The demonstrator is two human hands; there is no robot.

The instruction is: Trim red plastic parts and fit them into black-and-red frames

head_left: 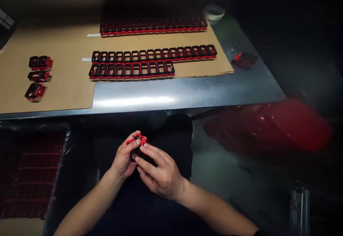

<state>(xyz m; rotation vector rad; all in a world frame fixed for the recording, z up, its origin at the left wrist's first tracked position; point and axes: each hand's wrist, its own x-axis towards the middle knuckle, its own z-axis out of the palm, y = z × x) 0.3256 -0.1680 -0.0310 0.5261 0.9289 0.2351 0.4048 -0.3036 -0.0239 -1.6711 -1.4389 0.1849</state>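
Observation:
My left hand (pixel 124 159) and my right hand (pixel 158 171) meet in front of me, below the table edge, over my dark lap. Both are closed on one small red and black plastic part (pixel 138 141), whose red piece sticks out above my fingertips. On the brown cardboard sheet (pixel 66 82) on the metal table lie long rows of the same red and black parts (pixel 150 55), side by side. Another row (pixel 152 27) lies farther back.
Three loose parts (pixel 39 75) lie at the cardboard's left. A single part (pixel 243 59) sits on the bare metal table (pixel 187 91) at the right. A white bowl (pixel 214 13) stands at the back. A blurred red bin (pixel 270 125) is at my right, a dark tray (pixel 29 179) of parts at my left.

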